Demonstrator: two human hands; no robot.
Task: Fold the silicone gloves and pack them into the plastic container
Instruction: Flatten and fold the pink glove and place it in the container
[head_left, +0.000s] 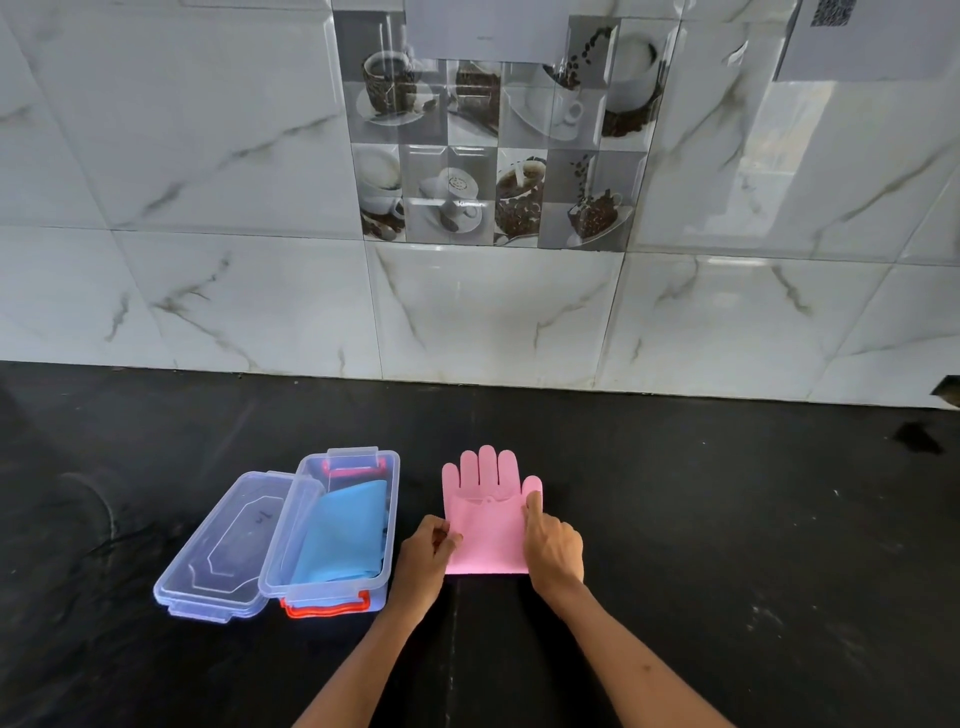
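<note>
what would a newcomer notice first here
The pink glove stands out, flat on the black counter at centre with its cuff folded up over the palm; the left hand and right hand hold its side edges. Just left of it sits a clear container with a blue glove inside, its lid lying beside it, further left.

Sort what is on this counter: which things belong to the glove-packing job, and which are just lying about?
Job: pink glove, held by left hand and right hand; blue glove inside the plastic container; the lid beside it.
Lying about: coffee-picture tiles on the wall; a dark object at the right edge of the counter, too dim to identify.
</note>
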